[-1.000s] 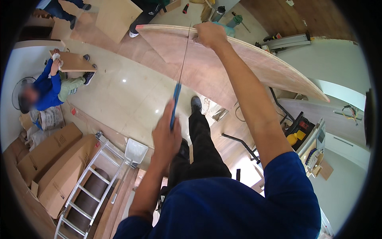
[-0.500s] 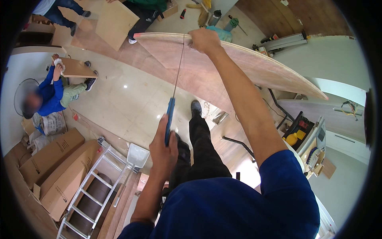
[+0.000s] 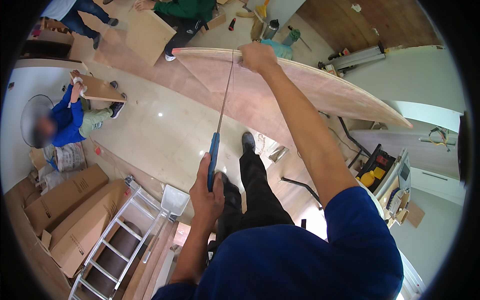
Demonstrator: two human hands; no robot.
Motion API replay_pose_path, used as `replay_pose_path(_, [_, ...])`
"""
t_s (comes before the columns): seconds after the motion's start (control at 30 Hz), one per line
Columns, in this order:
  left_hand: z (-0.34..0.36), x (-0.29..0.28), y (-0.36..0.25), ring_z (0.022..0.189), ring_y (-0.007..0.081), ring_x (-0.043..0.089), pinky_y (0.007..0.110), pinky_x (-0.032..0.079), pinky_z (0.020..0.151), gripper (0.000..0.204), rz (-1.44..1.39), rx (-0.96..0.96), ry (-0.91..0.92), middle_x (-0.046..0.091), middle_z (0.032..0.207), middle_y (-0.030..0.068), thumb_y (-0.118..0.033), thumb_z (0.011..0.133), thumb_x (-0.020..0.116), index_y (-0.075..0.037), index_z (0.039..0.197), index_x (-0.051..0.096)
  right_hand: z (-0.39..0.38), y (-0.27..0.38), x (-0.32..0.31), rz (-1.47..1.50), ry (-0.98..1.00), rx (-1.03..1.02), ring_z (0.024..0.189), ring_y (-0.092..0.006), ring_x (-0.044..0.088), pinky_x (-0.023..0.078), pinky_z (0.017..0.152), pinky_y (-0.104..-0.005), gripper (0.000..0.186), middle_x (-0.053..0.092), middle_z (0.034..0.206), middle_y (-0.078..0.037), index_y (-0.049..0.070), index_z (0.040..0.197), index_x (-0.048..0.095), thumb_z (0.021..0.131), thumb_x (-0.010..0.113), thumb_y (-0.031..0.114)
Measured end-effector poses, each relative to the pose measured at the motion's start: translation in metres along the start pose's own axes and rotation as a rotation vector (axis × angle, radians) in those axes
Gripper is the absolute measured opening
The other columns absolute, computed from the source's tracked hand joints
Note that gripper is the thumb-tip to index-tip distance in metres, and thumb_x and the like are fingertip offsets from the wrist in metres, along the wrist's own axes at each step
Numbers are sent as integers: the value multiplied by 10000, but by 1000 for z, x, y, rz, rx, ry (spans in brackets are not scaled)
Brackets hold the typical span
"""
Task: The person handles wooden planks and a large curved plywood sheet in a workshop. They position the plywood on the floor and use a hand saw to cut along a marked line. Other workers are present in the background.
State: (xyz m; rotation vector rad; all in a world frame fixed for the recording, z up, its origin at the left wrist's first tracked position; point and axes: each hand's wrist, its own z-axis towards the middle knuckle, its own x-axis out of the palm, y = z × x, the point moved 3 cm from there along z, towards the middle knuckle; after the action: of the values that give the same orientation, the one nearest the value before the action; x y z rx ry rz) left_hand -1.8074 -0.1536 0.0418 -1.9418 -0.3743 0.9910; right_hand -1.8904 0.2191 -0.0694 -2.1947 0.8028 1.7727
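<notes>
A handsaw with a blue handle points away from me, my left hand closed round its handle. Its narrow blade reaches the far edge of a large plywood board, close to a thin dark line there. The board is reddish-faced, with pale layers showing along its edge. My right hand grips that far edge, just right of the blade tip; the fingertips are partly hidden. What supports the board underneath is hard to make out.
On the left sits a person in blue holding a small board. Another in green handles a pale board. Aluminium ladder and cardboard boxes lie lower left; an open toolbox stands right.
The whole view has shifted slightly, so the board and saw appear a little lower. The saw handle looks drawn slightly toward me. Both hands keep their grips.
</notes>
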Motion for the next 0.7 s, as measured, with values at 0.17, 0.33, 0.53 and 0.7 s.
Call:
replay_pose_path(0.17, [118,62,17,1032,421,725,430,582,845,570,-37,308,-100,698,1231,271,-58,1005,603,-116,1549,441,-3,3,0,37,29,-24,1041,-343,718,575,842,-492,303,768,1040,-122,153,1080,751,827,787,315])
replay_pose_path(0.33, [187,107,44,778,356,718,395,567,744,618,4,316,-144,744,964,201,-41,993,612,-196,1562,426,-4,7,-9,5,-20,-32,1049,-343,718,573,851,-494,307,767,1052,-126,168,1097,755,829,779,317])
replay_pose_path(0.53, [22,20,1,1203,420,669,446,555,972,602,59,285,-95,636,1379,256,-35,982,611,-66,1555,426,-7,3,2,0,-21,-6,1042,-342,720,574,848,-492,308,765,1068,-124,170,1115,754,839,779,306])
replay_pose_path(0.7, [64,34,2,1159,444,680,466,562,941,613,129,318,-59,642,1348,289,-37,975,615,-104,1559,439,-1,1,-1,21,-18,7,1047,-345,717,574,850,-491,301,766,1057,-120,158,1112,753,850,779,304])
